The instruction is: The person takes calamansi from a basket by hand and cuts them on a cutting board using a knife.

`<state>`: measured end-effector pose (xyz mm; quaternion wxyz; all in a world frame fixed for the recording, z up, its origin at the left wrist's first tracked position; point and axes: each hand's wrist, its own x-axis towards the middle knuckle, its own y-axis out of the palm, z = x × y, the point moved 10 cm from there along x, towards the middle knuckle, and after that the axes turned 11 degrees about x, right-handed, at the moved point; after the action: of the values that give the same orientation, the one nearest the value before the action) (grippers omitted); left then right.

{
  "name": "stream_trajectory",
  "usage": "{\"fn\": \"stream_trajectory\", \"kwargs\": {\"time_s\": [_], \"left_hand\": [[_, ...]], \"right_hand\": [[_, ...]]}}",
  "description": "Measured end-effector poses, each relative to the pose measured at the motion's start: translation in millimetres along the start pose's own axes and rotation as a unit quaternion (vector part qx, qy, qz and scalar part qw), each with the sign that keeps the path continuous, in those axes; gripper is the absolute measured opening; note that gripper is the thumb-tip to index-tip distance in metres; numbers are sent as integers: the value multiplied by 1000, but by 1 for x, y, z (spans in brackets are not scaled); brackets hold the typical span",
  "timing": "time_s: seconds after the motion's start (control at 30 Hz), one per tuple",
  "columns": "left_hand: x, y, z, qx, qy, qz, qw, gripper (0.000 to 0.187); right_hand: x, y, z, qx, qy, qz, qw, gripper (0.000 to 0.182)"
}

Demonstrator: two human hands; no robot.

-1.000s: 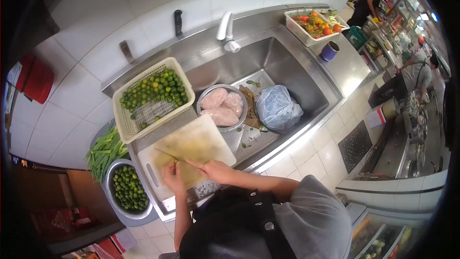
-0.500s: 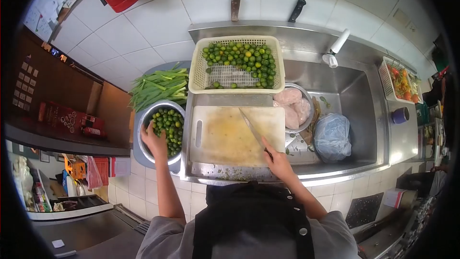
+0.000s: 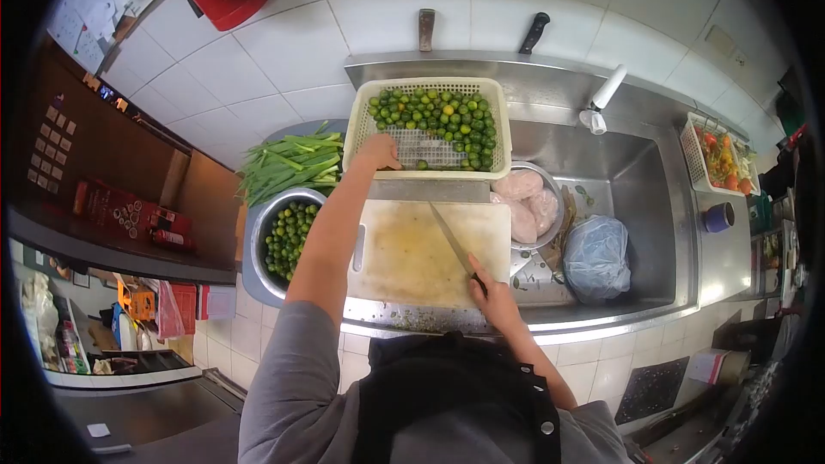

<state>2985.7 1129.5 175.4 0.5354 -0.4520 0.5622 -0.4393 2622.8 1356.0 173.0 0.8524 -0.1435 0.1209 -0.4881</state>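
My left hand (image 3: 378, 153) reaches into the near left corner of a cream plastic basket (image 3: 502, 133) that holds many small green limes (image 3: 434, 105). Its fingers curl downward, and whatever lies under them is hidden. My right hand (image 3: 491, 294) grips a kitchen knife (image 3: 451, 235) by its dark handle. The blade rests over the right half of a stained white cutting board (image 3: 404, 249), tip pointing away from me. Under my left forearm, to the left of the board, stands a steel bowl (image 3: 255, 245) of small green limes, partly covered by the arm.
Green leafy stalks (image 3: 292, 163) lie behind the bowl. Right of the board, a bowl of raw pale meat (image 3: 520, 206) and a tied plastic bag (image 3: 596, 258) sit in the sink (image 3: 640, 180). A faucet (image 3: 601, 103), a basket of vegetables (image 3: 722, 159) and a purple cup (image 3: 718, 217) stand beyond.
My left hand has moved from the steel bowl up and right into the cream basket. My right hand still holds the knife over the board, almost unmoved.
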Motion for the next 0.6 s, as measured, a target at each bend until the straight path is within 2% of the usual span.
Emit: {"fn": "stream_trajectory", "kwargs": {"time_s": [0.07, 0.13, 0.17, 0.23, 0.27, 0.33, 0.37, 0.43, 0.6], "left_hand": [[-7, -10, -8, 13, 6, -3, 1000, 27], [-27, -33, 14, -203, -107, -52, 972, 25], [-31, -35, 15, -199, -108, -50, 973, 25], [-42, -50, 1, -161, -13, -125, 979, 25], [-40, -38, 8, -161, -17, -127, 979, 25], [-35, -15, 0, -77, 45, -122, 989, 27], [-29, -9, 4, -79, 42, -124, 988, 27], [-14, 7, -5, -76, 70, -34, 994, 32], [-11, 0, -7, -60, 26, 4, 998, 36]], "right_hand": [[-1, -1, 0, -13, 22, 5, 1000, 62], [1, 0, 1, -22, 40, 12, 999, 62], [2, 0, 3, -16, 32, 10, 999, 61], [0, 1, 1, -12, 23, 14, 1000, 61], [1, 1, 0, -20, 16, 10, 1000, 61], [3, 3, 1, -30, 4, 9, 999, 61], [3, 3, 1, -35, 7, 11, 999, 62], [2, 3, -1, -43, 12, 12, 999, 62], [0, 1, 3, -58, 2, -9, 998, 61]]}}
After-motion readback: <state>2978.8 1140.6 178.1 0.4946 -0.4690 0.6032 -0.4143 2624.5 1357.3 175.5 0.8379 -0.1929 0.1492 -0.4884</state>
